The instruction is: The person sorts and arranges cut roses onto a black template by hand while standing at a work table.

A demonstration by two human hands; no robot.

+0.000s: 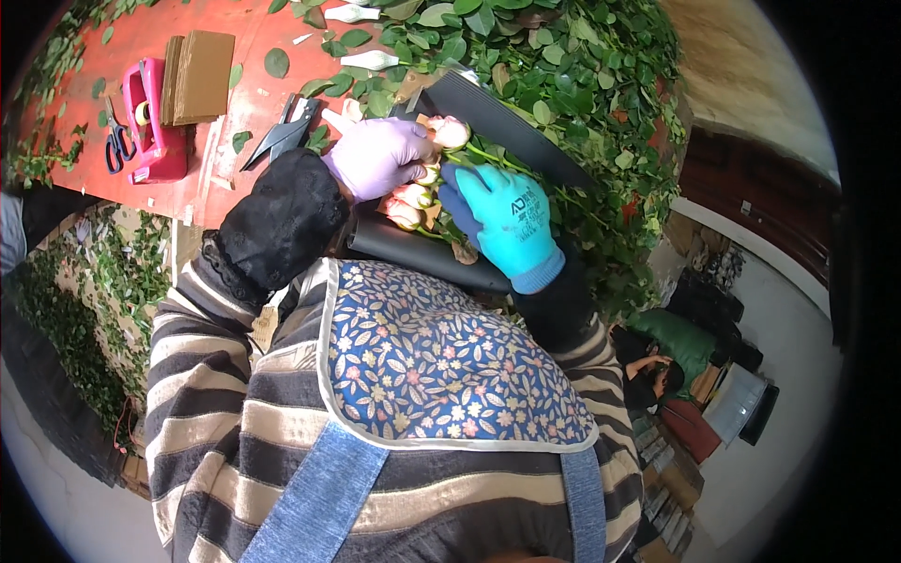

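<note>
My left hand (pixel 380 158), in a thin lilac glove, has its fingertips curled against a small pale rose (pixel 426 174). Close beside it, my right hand (pixel 501 214) in a turquoise coated glove is curled just behind that bloom; the stem is hidden by its fingers. A pink rose (pixel 448 131) lies above, its green stem running right. Nearer my body lies another pink rose (pixel 402 212), with brown cardboard showing around the blooms. The flowers rest between a black ridged panel (pixel 503 123) and a black rounded edge (pixel 422 248).
A stapler (pixel 285 130), stacked cardboard pieces (pixel 204 77), a pink tape dispenser (pixel 158 151) and scissors (pixel 118 141) lie on the red table (pixel 257 35). White mesh-sleeved buds (pixel 369 60) lie at the back. Leafy stems (pixel 598 84) heap up right. Another person (pixel 654 373) is at far right.
</note>
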